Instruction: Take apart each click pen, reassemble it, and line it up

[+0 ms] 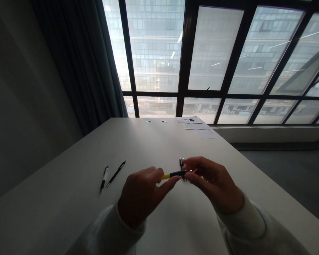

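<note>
A yellow pen with a black grip section (177,173) is held level above the table, its tip pointing right. My left hand (145,191) is closed round the yellow barrel, which it partly hides. At the other end, the thumb and fingers of my right hand (214,182) close about the metal tip; whether they also hold a small part there is hard to see. Behind the pen, close to my right fingers, several dark pens with shiny ends (181,163) lie side by side on the table, partly covered by my hand.
On the white table (77,184), a white and black pen (104,179) and a black pen (116,173) lie to the left. Printed sheets (199,126) are at the far right edge. Two round cable holes (164,121) sit near the far edge, before a window wall.
</note>
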`<control>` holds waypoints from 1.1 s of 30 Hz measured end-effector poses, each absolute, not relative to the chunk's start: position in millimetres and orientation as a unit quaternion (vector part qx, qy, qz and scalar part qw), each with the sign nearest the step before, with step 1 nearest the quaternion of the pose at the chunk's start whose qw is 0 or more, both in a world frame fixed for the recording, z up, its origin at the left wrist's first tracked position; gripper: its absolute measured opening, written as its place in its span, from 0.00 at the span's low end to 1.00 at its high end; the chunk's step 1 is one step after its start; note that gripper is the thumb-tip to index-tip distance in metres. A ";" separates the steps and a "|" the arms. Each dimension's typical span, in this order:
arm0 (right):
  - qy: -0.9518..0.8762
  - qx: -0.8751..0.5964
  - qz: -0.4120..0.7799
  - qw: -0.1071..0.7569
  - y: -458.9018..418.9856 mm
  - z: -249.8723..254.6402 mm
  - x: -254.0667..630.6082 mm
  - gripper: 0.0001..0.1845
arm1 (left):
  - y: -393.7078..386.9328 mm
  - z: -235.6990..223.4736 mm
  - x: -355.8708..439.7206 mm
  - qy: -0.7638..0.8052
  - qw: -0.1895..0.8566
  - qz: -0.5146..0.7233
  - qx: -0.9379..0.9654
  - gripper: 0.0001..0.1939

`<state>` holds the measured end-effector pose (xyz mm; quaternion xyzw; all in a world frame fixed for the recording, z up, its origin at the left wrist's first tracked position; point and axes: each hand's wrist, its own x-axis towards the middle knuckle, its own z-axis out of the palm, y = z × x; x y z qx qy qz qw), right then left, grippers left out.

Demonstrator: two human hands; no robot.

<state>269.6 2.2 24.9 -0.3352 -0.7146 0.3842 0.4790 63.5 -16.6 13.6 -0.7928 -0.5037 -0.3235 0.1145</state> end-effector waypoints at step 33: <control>-0.739 -0.296 0.355 0.490 4.4 22.2 272.0 0.04 | -16.0 10.9 63.9 -0.497 0.038 -0.322 -0.805 0.23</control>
